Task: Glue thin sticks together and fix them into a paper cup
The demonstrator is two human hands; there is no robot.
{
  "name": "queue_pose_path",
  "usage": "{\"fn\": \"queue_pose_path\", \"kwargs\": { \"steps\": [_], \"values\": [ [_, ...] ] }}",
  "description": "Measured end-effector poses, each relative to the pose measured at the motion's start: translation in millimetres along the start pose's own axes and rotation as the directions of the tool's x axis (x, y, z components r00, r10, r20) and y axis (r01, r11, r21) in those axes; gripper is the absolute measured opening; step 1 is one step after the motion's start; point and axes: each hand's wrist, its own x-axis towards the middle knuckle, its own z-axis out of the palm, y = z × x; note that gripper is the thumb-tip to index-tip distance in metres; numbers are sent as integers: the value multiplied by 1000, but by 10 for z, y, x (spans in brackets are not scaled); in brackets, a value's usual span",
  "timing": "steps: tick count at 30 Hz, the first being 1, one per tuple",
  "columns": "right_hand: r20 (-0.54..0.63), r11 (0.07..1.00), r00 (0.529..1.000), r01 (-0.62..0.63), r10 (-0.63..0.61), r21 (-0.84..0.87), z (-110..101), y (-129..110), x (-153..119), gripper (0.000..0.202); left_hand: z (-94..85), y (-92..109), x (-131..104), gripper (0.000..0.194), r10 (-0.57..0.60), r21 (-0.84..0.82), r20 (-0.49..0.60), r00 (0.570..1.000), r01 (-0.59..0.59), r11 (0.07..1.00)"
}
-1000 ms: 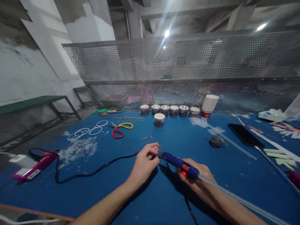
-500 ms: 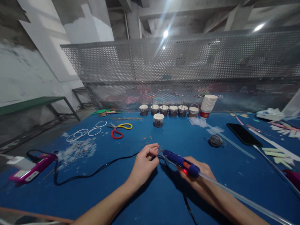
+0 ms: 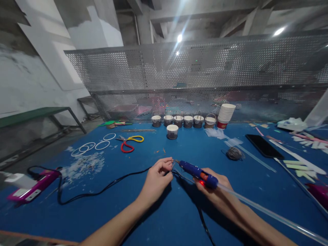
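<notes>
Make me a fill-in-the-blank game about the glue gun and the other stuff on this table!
1. The right hand holds a hot glue gun whose body is mostly ____.
2. A small light on it glows ____.
3. The scissors are red on one loop and ____ on the other.
4. Behind the lone small bucket, the row holds ____ more.

Missing words: blue; red; yellow; six.

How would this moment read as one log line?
left hand: pinched, contents unclear | right hand: gripping blue glue gun, pointed toward left hand | beyond hands: front cup, scissors
</notes>
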Motion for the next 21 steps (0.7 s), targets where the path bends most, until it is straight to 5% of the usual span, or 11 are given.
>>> {"fn": "queue_pose_path", "kwargs": {
  "steps": [9, 16, 21],
  "values": [
    [-29, 936, 937, -347, 349, 48, -232, 118, 172, 42, -27, 59, 19, 11, -66, -81, -49, 997, 61, 995],
    [-58, 942, 955, -298, 292, -156, -298, 684, 516, 35, -64, 69, 42, 10, -114, -200, -64, 991, 100, 975],
    [-75, 872, 959, -281, 274, -402, -430, 727, 283, 39, -80, 132, 19, 11, -126, -241, -59, 990, 108, 964]
  ]
}}
